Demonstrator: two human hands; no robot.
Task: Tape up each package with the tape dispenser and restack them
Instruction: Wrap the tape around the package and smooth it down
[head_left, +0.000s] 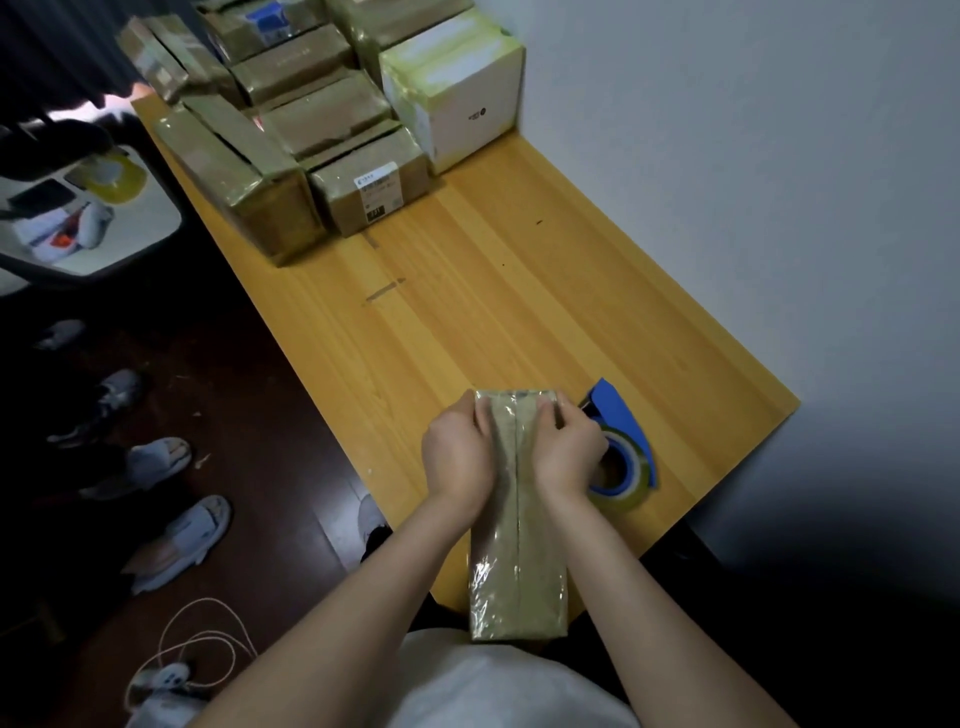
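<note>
Both your forearms reach forward side by side over the near end of the table (519, 291). Your left hand (457, 452) and right hand (569, 447) clasp the far end of the package (517, 571), one on each long side. Your fingers curl in over its top edge and your wrists sit close together. Neither hand holds anything else.

The package lies lengthwise, pointing away from you, and its near end juts past the table edge towards your body. The tape dispenser (623, 447) sits on the table just beside your right hand, partly hidden behind it. Beyond it the table's right edge runs along the wall (753, 156). Ahead of your hands there is a long stretch of bare wood up to the stack of packages (311, 135) and a white box (457, 88) at the far end. To the left the table drops off to a dark floor with slippers (176, 540) and a cord (208, 639).

The package is long, brown and narrow, wrapped in glossy clear tape that wrinkles at the near end. A dark seam runs down the middle of its top.
</note>
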